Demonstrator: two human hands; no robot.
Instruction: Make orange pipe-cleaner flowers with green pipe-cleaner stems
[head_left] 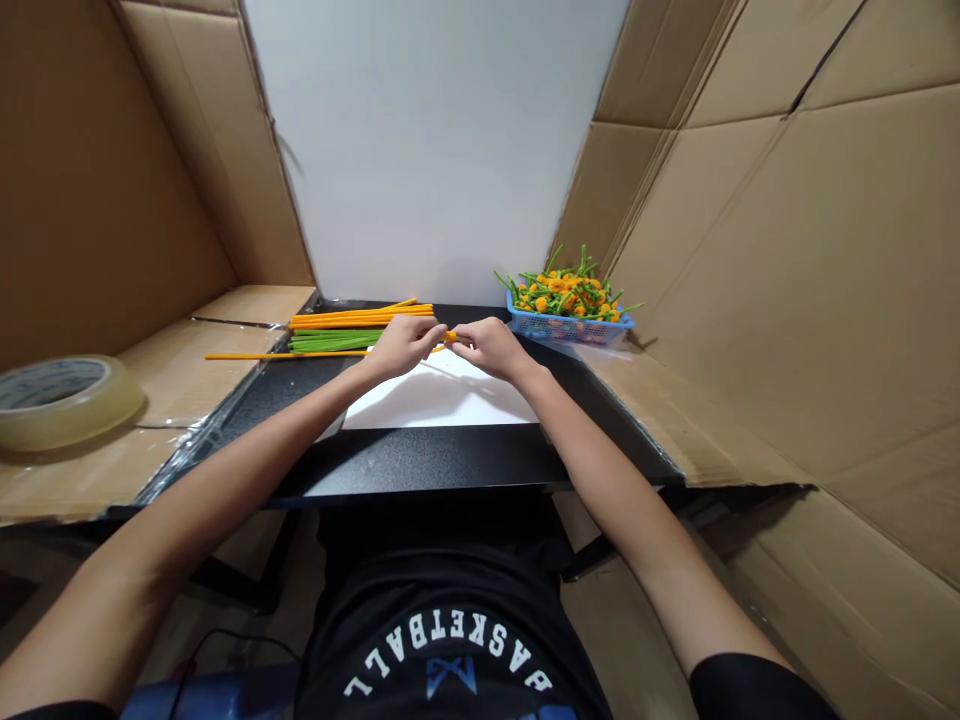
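Note:
Over a white sheet [442,400], my left hand [407,343] and my right hand [491,347] meet with their fingertips pinched on a small orange coil [450,337]. A long orange stem [247,356] runs from the left, passing under my left hand towards the coil. Left of my hands lie a bundle of orange stems [337,320] and, just nearer, a bundle of green stems [330,341]. The coil's details are partly hidden by the fingers.
A blue basket [570,325] full of orange pieces with green stems stands at the back right of the black table [420,465]. A roll of clear tape [75,400] lies on the cardboard at the left. Cardboard walls rise on both sides, with a white panel behind.

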